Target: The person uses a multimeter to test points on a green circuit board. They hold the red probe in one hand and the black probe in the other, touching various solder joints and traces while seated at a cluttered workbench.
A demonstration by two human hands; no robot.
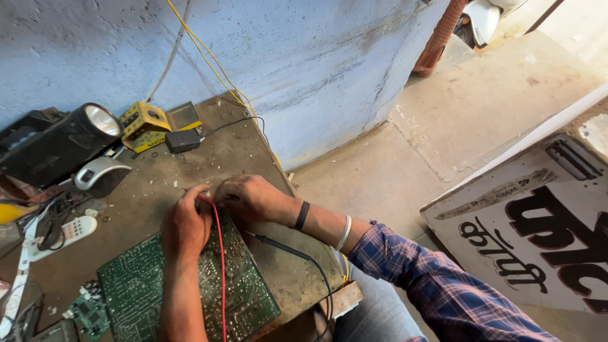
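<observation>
Both hands on the far edge of the green circuit board [190,291], which lies solder side up at the near edge of the counter [253,152]. Left hand [185,225]: fingers curled shut around the red probe [206,199], tip pressed to the board's top edge, red lead [222,272] running back along the forearm. Right hand [250,197]: fingers bunched at the same spot, touching the left; can't tell what they hold, grip hidden. Black lead [297,253] trails from under the right wrist across the counter and off the near edge.

Clutter around:
- yellow multimeter [147,125] and small black box [182,140] at the back, against the blue wall [304,57]
- black torch [57,142] far left, grey-white device [100,174] just beside it
- white remote [63,234] left of the board, in a tangle of cables
- small green board [90,310] near the big board's left corner
- yellow wires [209,57] running down the wall to the counter
- signboard [532,228] on the floor to the right
</observation>
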